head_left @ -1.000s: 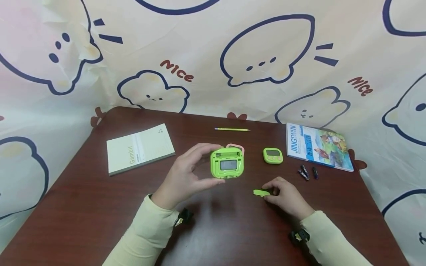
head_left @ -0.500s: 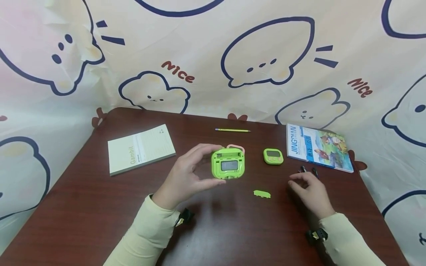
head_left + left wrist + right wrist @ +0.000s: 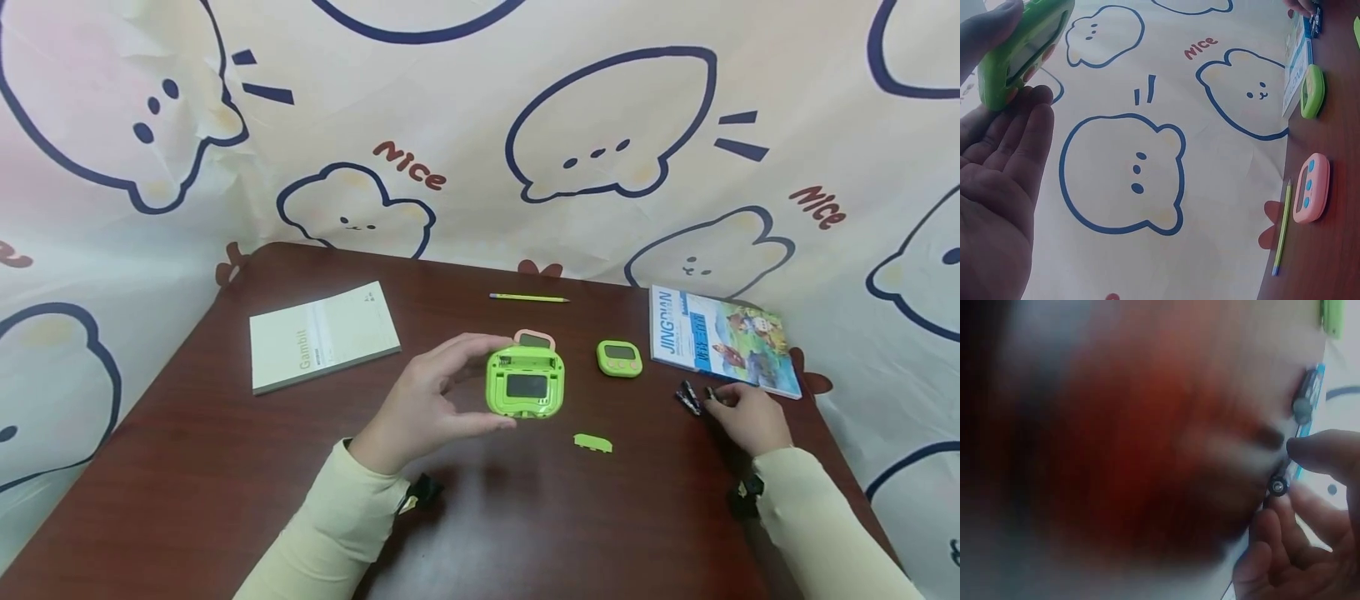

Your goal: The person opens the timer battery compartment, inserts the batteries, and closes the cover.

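Green device [image 3: 527,385] aloft — hands [image 3: 423,400] [image 3: 756,418] apart

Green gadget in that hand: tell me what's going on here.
A person's left hand holds a green device above the table, its compartment open. A green piece that looks like its cover lies on the table. The right hand is at one small battery beside the magazine, thumb and fingers about it, though whether it is gripped is unclear. Two more batteries lie next to it. A second green device rests nearby.
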Tool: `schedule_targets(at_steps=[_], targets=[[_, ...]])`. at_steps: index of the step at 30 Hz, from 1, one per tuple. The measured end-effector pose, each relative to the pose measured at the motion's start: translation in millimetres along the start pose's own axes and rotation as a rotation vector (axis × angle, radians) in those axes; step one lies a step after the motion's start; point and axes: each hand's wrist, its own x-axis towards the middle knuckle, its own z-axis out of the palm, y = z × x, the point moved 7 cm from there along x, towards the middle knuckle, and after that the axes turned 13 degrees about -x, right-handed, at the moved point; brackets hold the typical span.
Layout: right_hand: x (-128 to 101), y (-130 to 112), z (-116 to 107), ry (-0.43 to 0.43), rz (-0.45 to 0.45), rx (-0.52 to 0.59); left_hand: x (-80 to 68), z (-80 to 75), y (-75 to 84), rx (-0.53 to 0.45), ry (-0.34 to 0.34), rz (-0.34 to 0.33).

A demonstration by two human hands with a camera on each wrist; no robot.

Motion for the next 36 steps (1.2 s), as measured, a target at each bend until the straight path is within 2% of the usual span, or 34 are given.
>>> schedule_targets(at_steps=[5,9,13,18,25,29,36], targets=[[2.8,6.4,0.5,-0.026,0.012,-0.007,-1.0,-1.6,-1.2,0.003,0.003,-0.018],[0.2,7.2,-3.7,0.025,0.035,0.021,-1.0,-1.5,-2.5,-0.017,-0.009,-0.055],[-7.5,-2.3,-12.6,0.108,0.041,0.082,-0.8,-1.2,-3.5,-0.022,-0.028,-0.110],[-24.1,-36.6,-31.2,0.189,-0.022,0.169,-0.4,0.2,-3.5,-0.030,-0.042,-0.136],[-53.7,-97.9,-55.4,0.267,-0.164,0.264,-0.9,-1.0,-4.1,-0.037,-0.024,-0.141],[-69.2,-125.1,-66.1,0.314,-0.247,0.309,-0.8,-1.2,-4.2,-0.043,-0.021,-0.136],[-99.5,-163.4,-81.7,0.397,-0.300,0.483,-0.5,1.3,-7.6,-0.074,-0.033,-0.120]])
